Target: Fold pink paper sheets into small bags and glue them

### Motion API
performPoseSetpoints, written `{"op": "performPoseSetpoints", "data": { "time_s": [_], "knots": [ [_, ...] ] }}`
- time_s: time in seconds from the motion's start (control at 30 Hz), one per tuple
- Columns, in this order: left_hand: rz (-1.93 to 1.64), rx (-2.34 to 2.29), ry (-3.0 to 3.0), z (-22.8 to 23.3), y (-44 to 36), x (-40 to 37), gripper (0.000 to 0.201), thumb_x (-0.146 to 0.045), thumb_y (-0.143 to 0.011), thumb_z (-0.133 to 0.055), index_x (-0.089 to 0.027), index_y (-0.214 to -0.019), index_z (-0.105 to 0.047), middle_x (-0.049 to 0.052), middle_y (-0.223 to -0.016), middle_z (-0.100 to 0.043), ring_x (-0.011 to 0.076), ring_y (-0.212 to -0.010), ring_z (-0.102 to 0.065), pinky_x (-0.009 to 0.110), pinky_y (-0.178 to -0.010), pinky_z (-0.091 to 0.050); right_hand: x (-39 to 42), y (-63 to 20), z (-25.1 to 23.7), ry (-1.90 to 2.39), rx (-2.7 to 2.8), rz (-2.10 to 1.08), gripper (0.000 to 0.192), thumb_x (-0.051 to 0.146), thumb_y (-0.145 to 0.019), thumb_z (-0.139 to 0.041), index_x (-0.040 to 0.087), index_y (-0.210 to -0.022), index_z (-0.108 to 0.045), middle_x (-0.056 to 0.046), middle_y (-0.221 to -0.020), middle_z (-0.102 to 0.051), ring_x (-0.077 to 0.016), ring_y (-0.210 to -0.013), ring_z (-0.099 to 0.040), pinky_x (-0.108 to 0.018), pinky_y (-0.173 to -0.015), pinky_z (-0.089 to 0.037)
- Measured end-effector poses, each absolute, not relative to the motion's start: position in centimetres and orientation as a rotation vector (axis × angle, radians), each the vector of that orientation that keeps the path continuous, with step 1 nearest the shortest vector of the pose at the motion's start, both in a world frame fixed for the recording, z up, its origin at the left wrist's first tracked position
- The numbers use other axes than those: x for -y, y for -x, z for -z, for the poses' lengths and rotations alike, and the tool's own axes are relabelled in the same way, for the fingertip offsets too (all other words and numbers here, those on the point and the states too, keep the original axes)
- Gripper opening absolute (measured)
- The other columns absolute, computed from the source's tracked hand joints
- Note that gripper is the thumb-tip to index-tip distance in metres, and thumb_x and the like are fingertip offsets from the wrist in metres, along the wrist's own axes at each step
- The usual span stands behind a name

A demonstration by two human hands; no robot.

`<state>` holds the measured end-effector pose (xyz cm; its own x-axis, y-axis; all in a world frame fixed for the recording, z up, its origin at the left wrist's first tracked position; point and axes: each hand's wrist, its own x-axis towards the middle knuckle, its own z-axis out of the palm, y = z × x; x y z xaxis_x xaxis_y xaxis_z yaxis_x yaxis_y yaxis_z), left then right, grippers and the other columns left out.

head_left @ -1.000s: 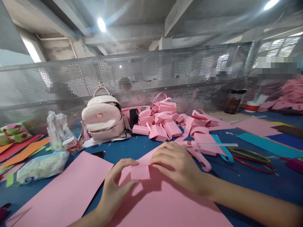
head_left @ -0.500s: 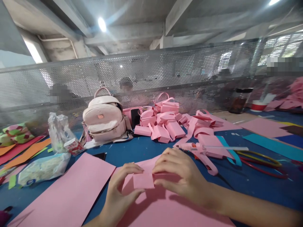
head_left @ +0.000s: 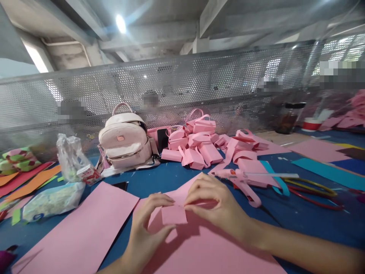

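My left hand [head_left: 146, 228] and my right hand [head_left: 218, 207] both pinch a small folded pink paper piece [head_left: 173, 214], left thumb and fingers on its left side, right fingers on its right edge. The piece sits just above a large pink paper sheet [head_left: 199, 247] lying on the blue table [head_left: 159, 179]. A second pink sheet [head_left: 82, 228] lies to the left of my left hand.
A pink glue gun [head_left: 242, 179] lies right of my hands, beside coloured rings [head_left: 310, 190]. A heap of folded pink paper bags [head_left: 199, 144] and a pale pink backpack [head_left: 124, 139] stand behind. Plastic bags [head_left: 54, 199] lie at left. A perforated metal screen [head_left: 182, 91] backs the table.
The view shifted slightly. My hands stayed on the small pink piece, lifting its edge a little and working the fold.
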<state>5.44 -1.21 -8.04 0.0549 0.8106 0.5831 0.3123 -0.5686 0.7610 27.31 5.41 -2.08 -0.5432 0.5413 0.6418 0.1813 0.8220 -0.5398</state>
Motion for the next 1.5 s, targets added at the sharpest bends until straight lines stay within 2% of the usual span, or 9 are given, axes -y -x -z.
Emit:
{"op": "performPoseSetpoints", "data": {
  "time_s": [0.07,0.13,0.2,0.27,0.53,0.8,1.3,1.4,1.5],
  "knots": [
    [-1.478,-1.106,-1.843,8.2,-5.5,1.4,0.046,-0.048,-0.08,-0.081,-0.031,-0.12,-0.067,0.007,-0.127,-0.066,0.0298,-0.125,-0.058,0.045,-0.11,-0.044,-5.5,-27.4,2.5,0.465,2.113,-0.481,0.01,0.025,-0.091,-0.076,0.024,-0.08,-0.076,0.002,-0.08,-0.073,-0.0173,-0.079,-0.059,-0.035,-0.08,-0.038],
    [-1.459,-1.091,-1.733,8.7,-5.5,1.5,0.07,-0.064,-0.077,-0.076,-0.032,-0.136,-0.058,0.01,-0.148,-0.053,0.0366,-0.143,-0.042,0.054,-0.119,-0.033,-5.5,-27.6,2.9,0.404,2.11,-0.416,0.009,0.024,-0.093,-0.074,0.024,-0.084,-0.075,0.002,-0.079,-0.072,-0.0165,-0.079,-0.059,-0.036,-0.083,-0.037],
    [-1.463,-1.11,-1.588,9.4,-5.6,1.4,0.08,-0.066,-0.08,-0.072,-0.033,-0.149,-0.045,0.009,-0.161,-0.038,0.0378,-0.152,-0.027,0.058,-0.126,-0.018,-5.6,-27.7,3.3,0.36,2.117,-0.368,0.008,0.023,-0.094,-0.072,0.024,-0.087,-0.075,0.003,-0.079,-0.071,-0.0159,-0.078,-0.058,-0.036,-0.083,-0.037],
    [-1.444,-1.08,-1.485,10.0,-5.7,1.0,0.081,-0.06,-0.083,-0.073,-0.034,-0.153,-0.04,0.008,-0.165,-0.032,0.0375,-0.154,-0.023,0.058,-0.127,-0.015,-5.8,-27.8,3.4,0.328,2.126,-0.358,0.006,0.024,-0.095,-0.071,0.023,-0.089,-0.074,0.002,-0.08,-0.07,-0.0156,-0.078,-0.056,-0.034,-0.08,-0.038],
    [-1.348,-0.847,-1.322,10.6,-5.5,-0.7,0.084,-0.059,-0.086,-0.07,-0.035,-0.156,-0.031,0.013,-0.162,-0.039,0.0334,-0.155,-0.023,0.055,-0.125,-0.022,-7.2,-27.8,4.0,0.251,2.143,-0.4,0.006,0.018,-0.097,-0.067,0.02,-0.093,-0.071,0.0,-0.08,-0.07,-0.0159,-0.078,-0.052,-0.033,-0.075,-0.041],
    [-1.383,-0.777,-1.353,9.9,-5.7,-1.1,0.081,-0.06,-0.088,-0.067,-0.034,-0.156,-0.032,0.015,-0.155,-0.047,0.0369,-0.151,-0.033,0.058,-0.123,-0.023,-7.7,-27.9,4.9,0.247,2.174,-0.456,0.006,0.017,-0.096,-0.068,0.021,-0.101,-0.069,0.0,-0.084,-0.071,-0.017,-0.081,-0.052,-0.033,-0.076,-0.042],
    [-1.323,-0.86,-1.323,9.4,-5.6,-0.5,0.07,-0.056,-0.093,-0.063,-0.035,-0.154,-0.035,0.011,-0.16,-0.042,0.0325,-0.153,-0.029,0.052,-0.125,-0.024,-7.8,-28.1,4.8,0.239,2.21,-0.394,0.01,0.022,-0.102,-0.061,0.022,-0.099,-0.071,0.0,-0.083,-0.073,-0.0167,-0.081,-0.053,-0.034,-0.079,-0.041],
    [-1.313,-0.982,-1.407,9.3,-5.7,-0.2,0.062,-0.059,-0.094,-0.058,-0.032,-0.149,-0.044,0.01,-0.163,-0.037,0.0336,-0.154,-0.025,0.054,-0.125,-0.021,-7.7,-27.9,4.8,0.222,2.167,-0.371,0.013,0.024,-0.102,-0.061,0.021,-0.097,-0.072,0.0,-0.079,-0.072,-0.0162,-0.078,-0.054,-0.034,-0.076,-0.042],
    [-1.352,-1.145,-1.589,9.0,-5.7,0.3,0.041,-0.055,-0.096,-0.055,-0.027,-0.125,-0.062,0.012,-0.156,-0.041,0.0357,-0.153,-0.024,0.059,-0.122,-0.024,-7.7,-27.8,4.7,0.224,2.157,-0.35,0.016,0.025,-0.103,-0.059,0.021,-0.094,-0.072,-0.001,-0.077,-0.071,-0.016,-0.076,-0.056,-0.034,-0.073,-0.042]
  ]
}}
